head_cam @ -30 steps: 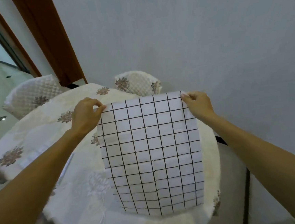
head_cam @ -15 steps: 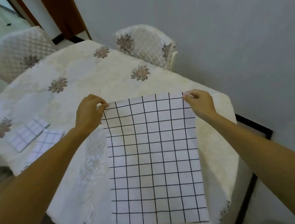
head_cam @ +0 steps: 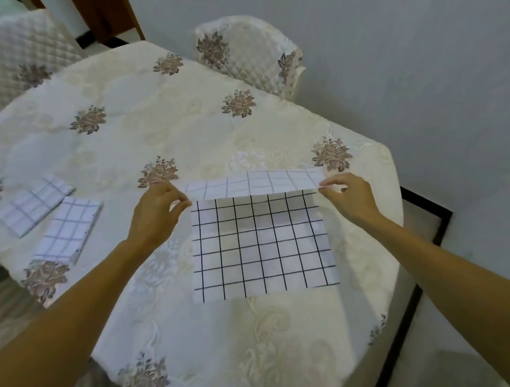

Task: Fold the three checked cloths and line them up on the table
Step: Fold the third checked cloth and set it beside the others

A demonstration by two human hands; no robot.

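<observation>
A white cloth with a black grid [head_cam: 261, 245] lies partly on the round table [head_cam: 154, 118], its far edge lifted and curling toward me so the paler back shows. My left hand [head_cam: 157, 214] pinches the far left corner. My right hand [head_cam: 348, 199] pinches the far right corner. Two folded checked cloths lie side by side at the table's left: one farther back [head_cam: 34, 206] and one nearer me [head_cam: 69, 229].
A cream tablecloth with brown flower motifs covers the table. Two quilted chairs stand behind it, one at the far left [head_cam: 10, 57] and one at the far middle [head_cam: 251, 54]. A grey wall is close on the right, with a dark floor trim [head_cam: 421, 271] below.
The cloth hung upright from both hands before. Now its lower part lies flat on the table and the held edge is low. The view has tilted down, showing the two folded cloths.
</observation>
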